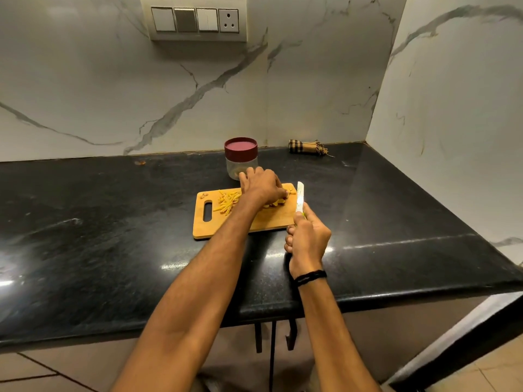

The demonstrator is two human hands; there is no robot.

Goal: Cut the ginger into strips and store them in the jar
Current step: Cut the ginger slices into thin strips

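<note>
A wooden cutting board (271,219) lies on the black counter. A pile of yellow ginger strips (226,202) sits on its left part, with a few scraps near the handle hole. My left hand (260,185) is curled over uncut ginger pieces (276,203) at the board's far right. My right hand (307,236) grips a knife (300,196) with a pale blade pointing away, just off the board's right edge. A clear jar (240,162) with a dark red lid stands closed behind the board, partly hidden by my left hand.
A rolled checked cloth (307,147) lies at the back by the wall corner. A marble wall (452,108) closes the right side. A switch panel (195,18) is on the back wall. The counter's front edge (368,302) runs below my forearms.
</note>
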